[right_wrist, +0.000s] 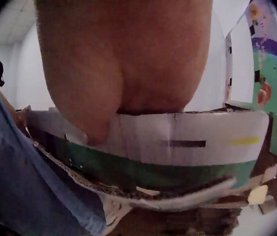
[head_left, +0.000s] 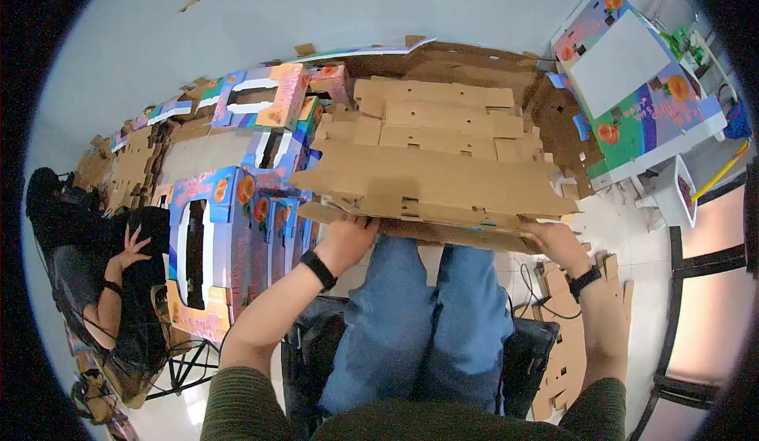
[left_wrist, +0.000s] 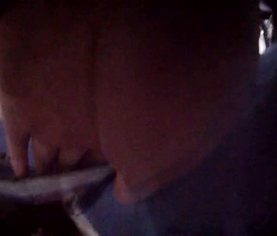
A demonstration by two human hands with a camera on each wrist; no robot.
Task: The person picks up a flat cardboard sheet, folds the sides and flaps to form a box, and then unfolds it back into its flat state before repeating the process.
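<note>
A brown flat cardboard sheet (head_left: 443, 184), its edge toward the body, lies on top of several overlapping sheets (head_left: 443, 117). At its near left edge my left hand (head_left: 346, 245) grips it; in the left wrist view the thumb is on one side of an edge and the fingers of the hand (left_wrist: 69, 113) on the other. My right hand (head_left: 556, 243) holds the near right edge. The right wrist view shows the thumb of that hand (right_wrist: 128, 64) against a white and green printed face (right_wrist: 197, 147); its other fingers are hidden behind the board.
Printed boxes (head_left: 209, 243) stand at the left, beside a seated person (head_left: 95, 291) in dark clothes. A printed panel (head_left: 632, 85) leans at the back right. Cut cardboard (head_left: 565, 346) lies on the floor to the right, near a black cable. A white bin (head_left: 678, 192) stands at the right.
</note>
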